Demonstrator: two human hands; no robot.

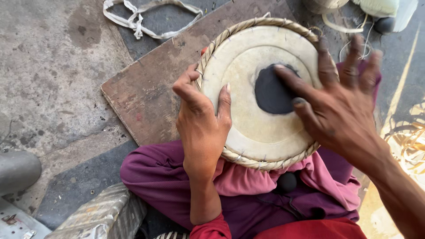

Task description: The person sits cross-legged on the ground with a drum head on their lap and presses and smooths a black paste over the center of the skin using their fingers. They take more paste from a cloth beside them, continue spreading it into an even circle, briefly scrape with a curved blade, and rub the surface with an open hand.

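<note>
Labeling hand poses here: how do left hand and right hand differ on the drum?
The left hand grips the drum rim, thumb on the skin; the right hand lies over the head, fingers spread. Left touches only pale skin; right's fingertips press the black patch. Left looks sharp, right blurred. Both are bare and touch the drum.

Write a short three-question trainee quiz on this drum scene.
1. True or false: the left hand grips the rim of the drum head.
2. What does the right hand touch? A) the white strap B) the black patch C) the wooden board
3. Fill in: the drum rests on a ____ cloth on the lap.

Key: 1 true; 2 B; 3 purple.
</note>
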